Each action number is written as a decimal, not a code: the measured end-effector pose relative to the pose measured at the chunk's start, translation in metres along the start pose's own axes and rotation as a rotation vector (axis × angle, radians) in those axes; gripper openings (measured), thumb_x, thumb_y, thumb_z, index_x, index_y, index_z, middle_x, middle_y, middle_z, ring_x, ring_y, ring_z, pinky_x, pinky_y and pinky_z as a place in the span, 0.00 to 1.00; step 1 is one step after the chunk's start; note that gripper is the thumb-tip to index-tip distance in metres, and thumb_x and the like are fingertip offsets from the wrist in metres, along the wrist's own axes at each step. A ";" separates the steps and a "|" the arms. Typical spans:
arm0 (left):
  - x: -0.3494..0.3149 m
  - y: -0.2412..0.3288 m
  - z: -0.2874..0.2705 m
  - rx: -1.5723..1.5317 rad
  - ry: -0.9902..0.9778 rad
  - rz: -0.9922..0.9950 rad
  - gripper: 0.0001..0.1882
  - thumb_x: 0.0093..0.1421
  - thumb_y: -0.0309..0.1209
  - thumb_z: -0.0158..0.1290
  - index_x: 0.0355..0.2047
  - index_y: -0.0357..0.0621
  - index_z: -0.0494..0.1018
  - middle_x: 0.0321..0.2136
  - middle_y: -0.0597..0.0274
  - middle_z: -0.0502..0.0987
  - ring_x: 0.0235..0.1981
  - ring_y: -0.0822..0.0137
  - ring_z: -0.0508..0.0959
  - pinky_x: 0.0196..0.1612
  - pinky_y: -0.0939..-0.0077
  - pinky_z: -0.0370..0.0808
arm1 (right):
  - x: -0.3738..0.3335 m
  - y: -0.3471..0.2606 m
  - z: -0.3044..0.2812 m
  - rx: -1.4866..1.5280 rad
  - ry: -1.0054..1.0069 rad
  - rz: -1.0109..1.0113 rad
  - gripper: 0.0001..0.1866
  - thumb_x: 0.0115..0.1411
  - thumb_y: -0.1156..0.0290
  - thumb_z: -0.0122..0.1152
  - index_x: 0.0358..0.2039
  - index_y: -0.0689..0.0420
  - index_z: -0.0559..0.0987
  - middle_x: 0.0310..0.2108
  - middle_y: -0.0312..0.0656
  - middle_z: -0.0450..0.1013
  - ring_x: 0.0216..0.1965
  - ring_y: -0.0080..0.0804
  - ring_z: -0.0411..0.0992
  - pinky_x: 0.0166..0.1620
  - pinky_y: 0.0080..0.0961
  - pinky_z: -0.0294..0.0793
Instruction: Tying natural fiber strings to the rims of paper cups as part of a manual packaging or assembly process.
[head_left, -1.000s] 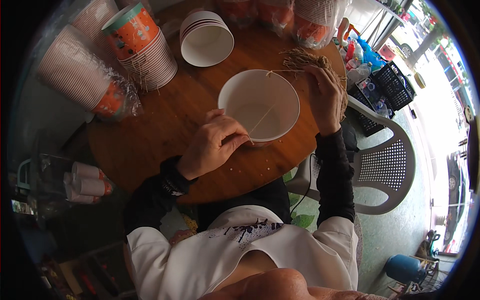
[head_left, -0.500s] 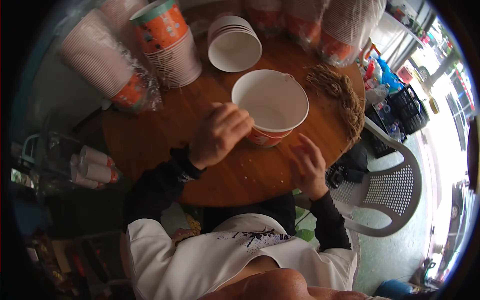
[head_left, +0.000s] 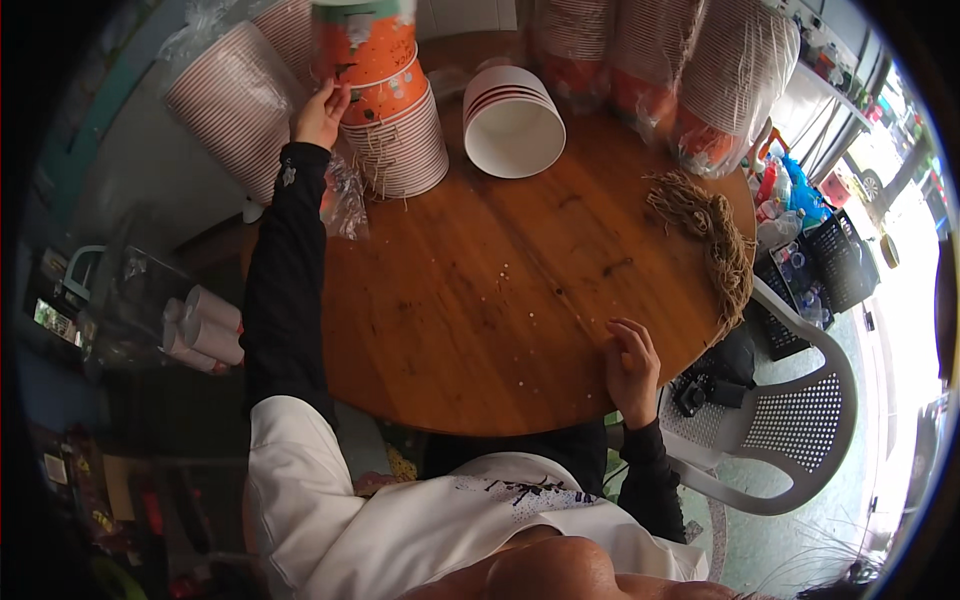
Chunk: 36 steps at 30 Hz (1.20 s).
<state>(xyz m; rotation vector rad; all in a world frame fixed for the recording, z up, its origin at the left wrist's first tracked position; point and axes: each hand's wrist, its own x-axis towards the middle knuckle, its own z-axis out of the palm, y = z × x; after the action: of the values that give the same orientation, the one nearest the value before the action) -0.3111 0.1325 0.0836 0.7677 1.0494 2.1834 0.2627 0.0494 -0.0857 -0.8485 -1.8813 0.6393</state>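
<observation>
A stack of upside-down paper buckets [head_left: 405, 150] with twine hanging down its side stands at the far left of the round table. On top of it is an orange paper bucket [head_left: 365, 50] with a green bottom, slightly blurred. My left hand [head_left: 322, 115] reaches out to it, fingers closed against its lower left side; the thumb side is partly hidden. Close to the near right edge of the wooden table, my right hand [head_left: 633, 370] hovers or rests with nothing in it, its fingers loosely stretched.
White nested paper buckets [head_left: 515, 125] lie tilted at the back. Plastic-wrapped bucket stacks [head_left: 735, 85] stand at the far right, another [head_left: 230, 110] at the left. A bundle of brown twine [head_left: 705, 230] lies along the right edge. A grey plastic chair [head_left: 800, 420] holds dark items.
The bucket from the middle of the table is gone from there; my left hand has moved far left with a bucket to the stack. My right hand has drawn slightly nearer.
</observation>
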 end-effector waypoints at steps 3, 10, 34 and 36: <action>-0.007 -0.017 -0.016 0.068 -0.045 -0.170 0.08 0.60 0.35 0.60 0.32 0.46 0.74 0.28 0.66 0.77 0.33 0.67 0.80 0.37 0.75 0.80 | -0.001 0.004 0.000 0.018 0.030 0.041 0.10 0.59 0.83 0.53 0.41 0.61 0.78 0.43 0.46 0.74 0.39 0.38 0.77 0.39 0.25 0.77; -0.066 -0.037 0.014 0.629 0.068 0.517 0.15 0.63 0.36 0.57 0.45 0.39 0.72 0.37 0.63 0.77 0.37 0.66 0.79 0.39 0.74 0.77 | -0.003 0.008 -0.005 0.087 -0.013 0.272 0.07 0.61 0.80 0.54 0.40 0.63 0.78 0.39 0.41 0.74 0.37 0.26 0.74 0.39 0.18 0.73; -0.109 -0.222 0.073 1.016 -0.196 0.650 0.22 0.58 0.27 0.59 0.52 0.38 0.69 0.44 0.54 0.73 0.43 0.57 0.74 0.45 0.64 0.73 | 0.213 0.106 0.096 0.180 0.204 0.053 0.11 0.60 0.75 0.58 0.44 0.60 0.76 0.35 0.39 0.76 0.37 0.24 0.75 0.40 0.21 0.74; -0.103 -0.244 0.063 0.845 -0.077 0.507 0.21 0.58 0.26 0.59 0.51 0.38 0.70 0.41 0.58 0.76 0.38 0.66 0.77 0.40 0.72 0.75 | 0.239 0.106 0.123 0.216 0.273 0.086 0.15 0.60 0.74 0.59 0.47 0.59 0.75 0.40 0.41 0.77 0.40 0.30 0.76 0.42 0.25 0.75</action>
<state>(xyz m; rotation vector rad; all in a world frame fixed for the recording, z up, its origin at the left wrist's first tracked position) -0.1359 0.2145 -0.1076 1.6144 1.9335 2.0139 0.1065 0.2923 -0.0844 -0.8326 -1.5080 0.7262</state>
